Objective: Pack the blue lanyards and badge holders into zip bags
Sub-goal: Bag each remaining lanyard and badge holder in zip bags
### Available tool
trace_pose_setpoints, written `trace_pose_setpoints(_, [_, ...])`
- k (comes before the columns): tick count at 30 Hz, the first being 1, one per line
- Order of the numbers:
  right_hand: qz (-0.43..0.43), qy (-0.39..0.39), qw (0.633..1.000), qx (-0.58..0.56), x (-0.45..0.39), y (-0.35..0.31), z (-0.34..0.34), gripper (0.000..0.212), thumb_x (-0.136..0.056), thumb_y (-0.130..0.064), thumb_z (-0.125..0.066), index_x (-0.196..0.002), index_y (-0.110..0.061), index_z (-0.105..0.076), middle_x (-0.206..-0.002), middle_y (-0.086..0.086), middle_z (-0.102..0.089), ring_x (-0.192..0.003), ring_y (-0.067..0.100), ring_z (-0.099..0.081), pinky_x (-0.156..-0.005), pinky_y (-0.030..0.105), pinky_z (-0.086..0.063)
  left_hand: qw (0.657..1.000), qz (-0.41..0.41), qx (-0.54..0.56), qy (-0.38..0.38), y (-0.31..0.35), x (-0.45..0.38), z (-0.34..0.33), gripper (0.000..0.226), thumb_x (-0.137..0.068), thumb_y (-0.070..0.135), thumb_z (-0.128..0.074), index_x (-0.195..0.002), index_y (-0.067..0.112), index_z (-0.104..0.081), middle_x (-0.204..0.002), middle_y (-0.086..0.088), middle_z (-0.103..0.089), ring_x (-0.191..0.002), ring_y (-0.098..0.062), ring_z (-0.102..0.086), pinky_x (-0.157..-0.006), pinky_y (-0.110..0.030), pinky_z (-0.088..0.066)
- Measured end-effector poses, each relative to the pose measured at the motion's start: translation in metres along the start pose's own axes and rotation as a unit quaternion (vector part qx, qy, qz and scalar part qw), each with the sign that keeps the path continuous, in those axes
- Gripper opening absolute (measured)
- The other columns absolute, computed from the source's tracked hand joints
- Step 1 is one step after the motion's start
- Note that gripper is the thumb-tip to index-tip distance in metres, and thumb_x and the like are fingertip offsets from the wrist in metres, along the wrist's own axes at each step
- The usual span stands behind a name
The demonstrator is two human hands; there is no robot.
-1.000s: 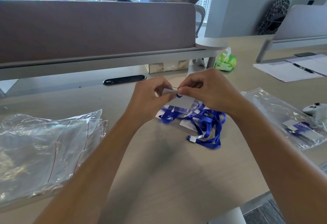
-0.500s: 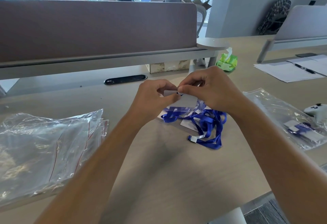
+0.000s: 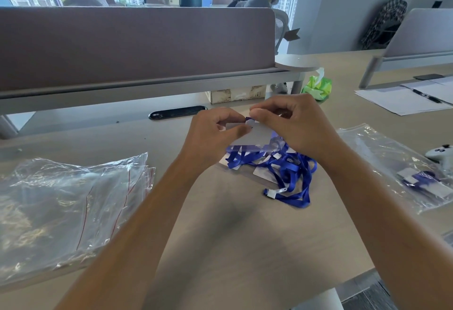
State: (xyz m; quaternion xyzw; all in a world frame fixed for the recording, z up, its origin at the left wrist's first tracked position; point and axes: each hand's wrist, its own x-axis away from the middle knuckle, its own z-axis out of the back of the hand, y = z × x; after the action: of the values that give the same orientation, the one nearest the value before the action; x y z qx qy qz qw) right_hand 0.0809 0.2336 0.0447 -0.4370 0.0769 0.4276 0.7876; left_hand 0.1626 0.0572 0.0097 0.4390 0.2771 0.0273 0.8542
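Both hands meet above the middle of the table [image 3: 240,248], with curled fingers. The left hand [image 3: 210,135] pinches the left upper edge of a clear badge holder [image 3: 255,138] between thumb and forefinger. The right hand [image 3: 289,128] pinches a small blue and white end of a lanyard right at the top slot of the same holder. Whether the clip is already through the slot I cannot tell, because the fingertips cover it.

Going from the biggest thing to the smallest: at 9 o'clock from the hands lies a thick stack of empty zip bags [image 3: 66,209] with red seal lines, cut off by the left border. At 3 o'clock lies one filled zip bag [image 3: 392,162]; inside it, a rolled blue lanyard with a white card is visible, partly blurred by the plastic. At 6 o'clock, just under the hands, a heap of blue lanyards [image 3: 289,175] lies tangled over some more white badge cards; how many there are is hard to count. At 1 o'clock stands a green tissue pack [image 3: 317,86], and at 12 o'clock a small cardboard box [image 3: 235,94] is half hidden under the partition [image 3: 134,45]; its printed pattern is not readable. No writing on any item can be read. A white controller [image 3: 441,154] is cut off at the right edge.
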Motion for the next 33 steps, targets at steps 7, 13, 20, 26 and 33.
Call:
trace_pose_setpoints(7, [-0.195,0.127,0.957,-0.170,0.025,0.020,-0.019,0.028,-0.107,-0.020,-0.046,-0.110,-0.020,-0.074,-0.102,-0.004,-0.076,-0.096,0.014,-0.070,-0.087,0.031,-0.056,0.998,0.006,-0.013,0.067,0.015,0.012,0.029,0.008,-0.091,0.035,-0.071,-0.099,0.034,-0.068,-0.092,0.027,-0.063,-0.087,0.010,-0.060,-0.077,-0.013,-0.047])
trace_pose_setpoints(13, [-0.242,-0.033,0.946,-0.212,0.036,0.013,-0.047,0.029,-0.104,-0.022,-0.059,-0.130,-0.027,-0.069,-0.120,-0.012,-0.072,-0.110,0.008,-0.068,-0.104,0.033,-0.053,0.996,-0.002,0.011,0.084,0.050,0.021,0.057,0.006,-0.091,0.031,-0.073,-0.094,0.035,-0.071,-0.088,0.024,-0.068,-0.082,0.012,-0.062,-0.071,-0.011,-0.052])
trace_pose_setpoints(20, [-0.124,-0.153,0.953,-0.230,0.039,-0.038,-0.063,0.033,-0.105,-0.037,-0.056,-0.138,-0.036,-0.057,-0.135,-0.021,-0.063,-0.123,0.000,-0.058,-0.095,0.023,-0.045,0.993,-0.027,-0.017,0.111,0.080,0.026,0.072,0.005,-0.096,0.029,-0.068,-0.099,0.028,-0.071,-0.097,0.014,-0.071,-0.096,-0.009,-0.065,-0.073,-0.017,-0.057])
trace_pose_setpoints(26, [-0.087,-0.127,0.964,-0.216,0.044,-0.062,-0.066,0.028,-0.110,-0.034,-0.043,-0.120,-0.017,-0.063,-0.089,-0.009,-0.069,-0.092,0.006,-0.066,-0.094,0.034,-0.048,0.985,-0.069,-0.080,0.139,0.076,0.029,0.080,0.010,-0.099,0.030,-0.064,-0.100,0.022,-0.069,-0.097,0.013,-0.070,-0.094,-0.003,-0.064,-0.074,-0.012,-0.054])
trace_pose_setpoints(33, [-0.111,-0.096,0.979,-0.140,0.048,-0.062,-0.054,0.032,-0.111,-0.029,-0.038,-0.108,-0.024,-0.069,-0.080,0.002,-0.067,-0.078,0.006,-0.066,-0.073,0.038,-0.051,0.962,-0.087,-0.195,0.171,0.050,0.031,0.081,0.012,-0.097,0.025,-0.067,-0.097,0.013,-0.069,-0.100,0.007,-0.069,-0.086,-0.010,-0.061,-0.071,-0.002,-0.046])
